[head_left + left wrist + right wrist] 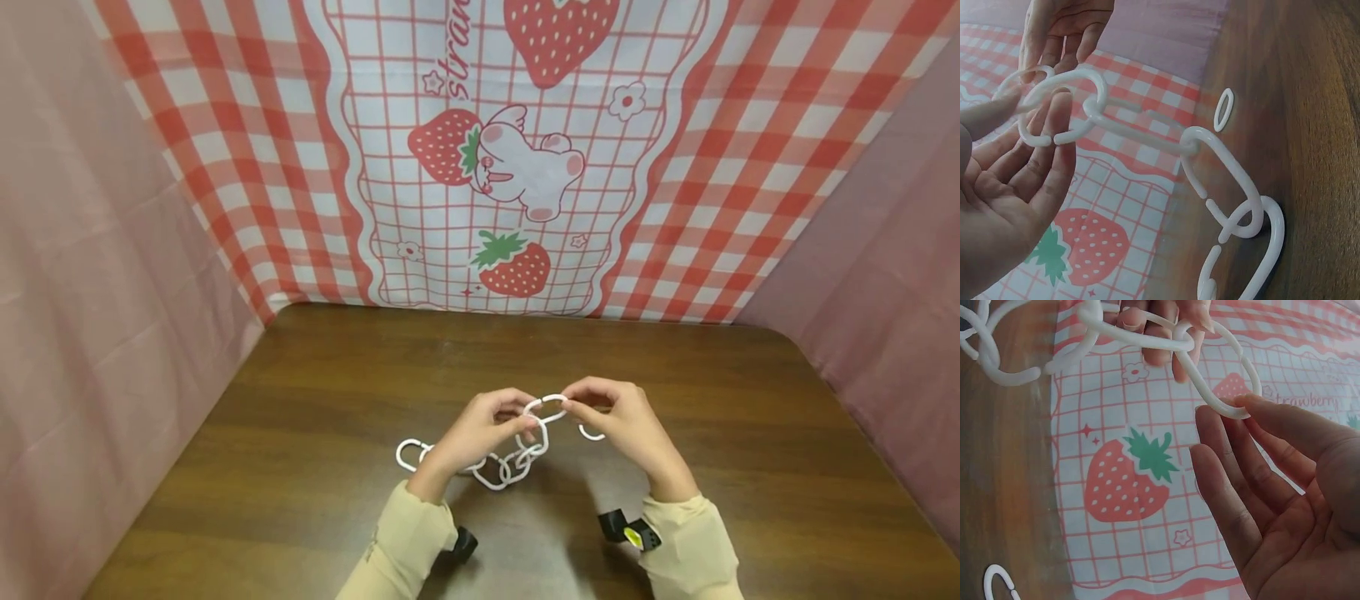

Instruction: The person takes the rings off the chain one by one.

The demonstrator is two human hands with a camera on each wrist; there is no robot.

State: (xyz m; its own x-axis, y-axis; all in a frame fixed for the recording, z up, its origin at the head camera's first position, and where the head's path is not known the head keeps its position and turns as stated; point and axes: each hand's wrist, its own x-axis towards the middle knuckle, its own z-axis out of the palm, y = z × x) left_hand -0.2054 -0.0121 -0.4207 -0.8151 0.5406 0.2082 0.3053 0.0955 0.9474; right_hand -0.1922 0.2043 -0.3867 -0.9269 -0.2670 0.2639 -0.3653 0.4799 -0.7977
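Several white plastic oval links chain (pixel 517 454) joined at frame centre; both hands' fingers (pixel 525 417) pinch top link (pixel 546 407), one loose link (pixel 591 433) on brown wooden counter (pixel 300 417) left

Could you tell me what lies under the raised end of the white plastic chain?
The brown wooden table lies under it. The chain trails onto it, and a loose link lies nearby. Both hands cover the tabletop directly beneath.

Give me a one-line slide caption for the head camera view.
Two hands, left hand and right hand, hold the top link of a white plastic chain above a brown wooden table.
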